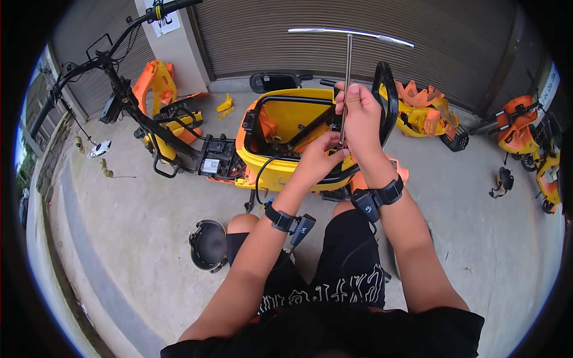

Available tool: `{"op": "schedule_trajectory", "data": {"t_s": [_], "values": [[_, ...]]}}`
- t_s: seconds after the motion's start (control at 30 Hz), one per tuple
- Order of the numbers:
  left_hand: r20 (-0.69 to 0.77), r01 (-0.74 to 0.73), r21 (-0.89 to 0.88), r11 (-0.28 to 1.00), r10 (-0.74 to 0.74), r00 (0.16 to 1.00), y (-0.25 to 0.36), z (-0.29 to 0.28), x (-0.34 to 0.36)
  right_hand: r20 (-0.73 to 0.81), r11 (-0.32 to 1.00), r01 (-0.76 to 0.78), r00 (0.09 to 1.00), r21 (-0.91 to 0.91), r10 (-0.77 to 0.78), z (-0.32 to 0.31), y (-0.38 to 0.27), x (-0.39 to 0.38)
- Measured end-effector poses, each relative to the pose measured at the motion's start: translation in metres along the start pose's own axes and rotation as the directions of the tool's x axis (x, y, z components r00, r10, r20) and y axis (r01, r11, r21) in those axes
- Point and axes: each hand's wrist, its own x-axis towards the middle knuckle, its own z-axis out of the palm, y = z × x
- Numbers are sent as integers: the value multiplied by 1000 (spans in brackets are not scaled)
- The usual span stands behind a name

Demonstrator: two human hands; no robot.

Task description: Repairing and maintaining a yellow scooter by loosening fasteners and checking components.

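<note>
A silver T-handle wrench (348,67) stands nearly upright over the rear of a yellow and orange electric scooter body (271,173), its crossbar at the top. My right hand (362,110) is closed around the shaft below the crossbar. Lower down, my left hand (322,158) pinches the wrench's bottom end between thumb and fingers. Any small part at that tip is too hidden to make out. Both hands are over the right side of the scooter's open compartment, beside a black grab rail (389,101). A black cable (260,176) curves down the compartment's outside.
The scooter's handlebar and black stem (122,83) rise at the left. Orange and yellow panels (156,86) lie behind it, more body parts (427,113) at the right. A round black bowl-like piece (209,244) sits by my left knee. A shutter (358,53) closes the back.
</note>
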Motion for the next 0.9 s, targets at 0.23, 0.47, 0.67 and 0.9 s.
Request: {"op": "schedule_trajectory", "data": {"t_s": [0.23,0.47,0.67,0.9], "values": [[-10,-88,477,875,106,994,-2,-1,-2,-42,989,34,999,144,-28,2,8,6],[8,-75,442,894,80,997,-3,0,-3,14,992,77,997,-101,-75,-7,-5,7],[7,-66,432,900,69,998,-5,0,-3,-48,998,-28,998,63,31,-4,-6,9],[15,-61,400,914,61,998,-4,-1,-4,-77,988,94,992,-125,-104,0,-4,12]]}}
